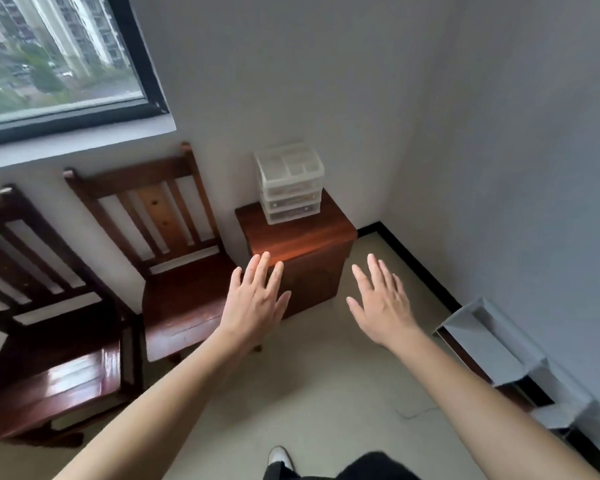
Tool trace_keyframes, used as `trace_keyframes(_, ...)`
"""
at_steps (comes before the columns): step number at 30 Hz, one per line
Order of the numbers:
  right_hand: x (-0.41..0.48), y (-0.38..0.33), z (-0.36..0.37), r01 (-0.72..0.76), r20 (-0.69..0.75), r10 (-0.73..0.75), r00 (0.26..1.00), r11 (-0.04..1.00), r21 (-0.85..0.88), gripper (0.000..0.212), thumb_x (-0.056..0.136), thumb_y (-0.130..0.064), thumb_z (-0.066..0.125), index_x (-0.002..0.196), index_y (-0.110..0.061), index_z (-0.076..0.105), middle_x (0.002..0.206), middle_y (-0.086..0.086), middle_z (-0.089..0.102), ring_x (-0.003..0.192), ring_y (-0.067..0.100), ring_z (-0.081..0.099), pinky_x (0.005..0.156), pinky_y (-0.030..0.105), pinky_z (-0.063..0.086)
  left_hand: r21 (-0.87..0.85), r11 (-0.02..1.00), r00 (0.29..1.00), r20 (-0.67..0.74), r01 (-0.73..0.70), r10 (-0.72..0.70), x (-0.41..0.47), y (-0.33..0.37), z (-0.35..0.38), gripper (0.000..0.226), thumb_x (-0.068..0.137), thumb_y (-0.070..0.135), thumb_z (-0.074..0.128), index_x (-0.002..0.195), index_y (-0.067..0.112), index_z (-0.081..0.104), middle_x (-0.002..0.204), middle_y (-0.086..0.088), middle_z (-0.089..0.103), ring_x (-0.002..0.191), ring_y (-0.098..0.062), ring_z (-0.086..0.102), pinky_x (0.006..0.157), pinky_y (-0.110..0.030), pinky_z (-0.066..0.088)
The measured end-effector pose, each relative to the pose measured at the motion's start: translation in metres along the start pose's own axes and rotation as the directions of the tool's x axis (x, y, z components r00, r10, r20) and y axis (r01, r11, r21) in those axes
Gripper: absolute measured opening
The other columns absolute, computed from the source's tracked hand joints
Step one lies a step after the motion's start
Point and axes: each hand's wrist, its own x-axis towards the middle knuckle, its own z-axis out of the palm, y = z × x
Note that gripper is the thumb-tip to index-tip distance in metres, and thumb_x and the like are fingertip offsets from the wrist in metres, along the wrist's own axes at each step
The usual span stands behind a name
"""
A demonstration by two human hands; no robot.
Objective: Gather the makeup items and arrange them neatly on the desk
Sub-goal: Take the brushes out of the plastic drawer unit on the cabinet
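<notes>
Facing a room corner, we log the big things first. A window (pixel 56 57) sits up left. Below it a left chair (pixel 49 341) and a right chair (pixel 184 306), both wooden, stand backs to the wall, likely parked out of the way.

Just beside the right chair, tight in the corner, is a small wooden stand (pixel 302 237). Off to the right an open grey box (pixel 492 344) lies on the floor (pixel 326 375) at the wall's foot.

A clear plastic organizer (pixel 290 183) sits at the back edge of the stand's top, near the wall. It has three drawers under a divided tray. We judge it is set back there so nothing knocks it off the front. We cannot tell whether makeup lies inside, and no loose makeup shows.

Our left hand (pixel 257 299) hangs before the stand's front-left corner, fingers straight and spread, holding nothing. Our right hand (pixel 381 303) hovers off the front-right corner, likewise spread and empty. With both palms down, we read this as a two-handed reach for the organizer; gathering has not yet begun.
</notes>
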Motion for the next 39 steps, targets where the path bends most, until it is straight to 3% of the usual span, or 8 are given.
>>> trace_keyframes(9, 0.205, 0.030, 0.056, 0.073, 0.115, -0.081, 0.990, 0.995, 0.074, 0.066, 0.100, -0.044, 0.043, 0.156, -0.016, 0.021, 0.165, 0.016, 0.002, 0.152, 0.032, 0.009, 0.121, 0.049, 0.019, 0.029, 0.999, 0.996, 0.081, 0.020, -0.022, 0.183, -0.042, 0.074, 0.060, 0.096, 0.048, 0.042, 0.142, 0.011, 0.046, 0.151, -0.019, 0.040, 0.139, -0.036, 0.038, 0.102, -0.054, 0.042)
trace_keyframes(16, 0.374, 0.060, 0.105, 0.048, 0.349, -0.126, 0.928, 0.974, 0.222, 0.068, 0.102, -0.041, 0.043, 0.157, -0.017, 0.013, 0.165, 0.011, -0.004, 0.152, 0.031, 0.004, 0.118, 0.049, 0.022, 0.034, 0.961, 0.922, 0.276, 0.274, -0.272, 0.321, -0.067, 0.137, 0.069, 0.083, 0.039, 0.067, 0.141, 0.007, 0.045, 0.150, -0.022, 0.039, 0.137, -0.039, 0.039, 0.097, -0.052, 0.045)
trace_keyframes(22, 0.473, 0.071, 0.141, 0.168, 0.446, -0.272, 0.853, 0.951, 0.258, 0.067, 0.100, -0.039, 0.045, 0.157, -0.015, 0.017, 0.165, 0.012, 0.005, 0.150, 0.032, 0.014, 0.113, 0.046, 0.031, 0.043, 0.943, 0.920, 0.210, 0.330, -0.331, 0.410, -0.074, 0.165, 0.073, 0.089, 0.041, 0.057, 0.150, 0.009, 0.033, 0.158, -0.025, 0.022, 0.144, -0.042, 0.025, 0.107, -0.055, 0.034)
trace_keyframes(26, 0.501, 0.055, 0.173, -0.009, 0.568, -0.248, 0.785, 0.912, 0.410, 0.071, 0.096, -0.037, 0.055, 0.156, -0.019, 0.022, 0.163, 0.009, 0.017, 0.147, 0.029, 0.024, 0.114, 0.042, 0.033, 0.062, 0.930, 0.898, 0.244, 0.364, -0.367, 0.437, -0.091, 0.185, 0.080, 0.089, 0.041, 0.057, 0.155, 0.014, 0.022, 0.162, -0.021, 0.009, 0.149, -0.040, 0.009, 0.115, -0.058, 0.020)
trace_keyframes(28, 0.513, 0.037, 0.183, -0.342, 0.682, -0.160, 0.714, 0.770, 0.538, 0.074, 0.091, -0.032, 0.065, 0.154, -0.022, 0.028, 0.157, 0.006, 0.032, 0.141, 0.027, 0.037, 0.112, 0.038, 0.038, 0.077, 0.931, 0.886, 0.286, 0.357, -0.364, 0.440, -0.105, 0.195, 0.085, 0.087, 0.038, 0.060, 0.156, 0.016, 0.016, 0.163, -0.018, 0.011, 0.150, -0.037, 0.005, 0.117, -0.059, 0.018)
trace_keyframes(31, 0.530, 0.010, 0.186, -0.803, 0.820, -0.050, 0.570, 0.181, 0.568, 0.061, 0.094, -0.010, 0.058, 0.150, -0.023, 0.036, 0.146, 0.003, 0.047, 0.121, 0.019, 0.056, 0.095, 0.034, 0.052, 0.055, 0.945, 0.895, 0.308, 0.323, -0.324, 0.439, -0.119, 0.203, 0.090, 0.082, 0.028, 0.065, 0.156, 0.018, 0.016, 0.160, -0.016, 0.022, 0.150, -0.035, 0.008, 0.115, -0.060, 0.021)
trace_keyframes(35, 0.555, -0.009, 0.197, -0.827, 0.898, 0.026, 0.439, -0.379, 0.416, 0.056, 0.092, 0.012, 0.042, 0.140, -0.016, 0.049, 0.132, 0.002, 0.060, 0.109, 0.018, 0.061, 0.081, 0.035, 0.057, 0.031, 0.972, 0.930, 0.284, 0.234, -0.234, 0.440, -0.133, 0.206, 0.088, 0.076, 0.019, 0.062, 0.155, 0.017, 0.023, 0.153, -0.016, 0.034, 0.147, -0.035, 0.020, 0.111, -0.060, 0.028)
trace_keyframes(39, 0.564, -0.014, 0.201, -0.738, 0.929, 0.050, 0.366, -0.593, 0.322, 0.060, 0.086, 0.018, 0.032, 0.131, -0.012, 0.058, 0.116, 0.003, 0.067, 0.103, 0.017, 0.064, 0.080, 0.033, 0.051, 0.019, 0.988, 0.939, 0.307, 0.155, -0.153, 0.441, -0.147, 0.205, 0.090, 0.075, 0.020, 0.060, 0.155, 0.018, 0.020, 0.152, -0.017, 0.034, 0.143, -0.036, 0.025, 0.109, -0.060, 0.029)
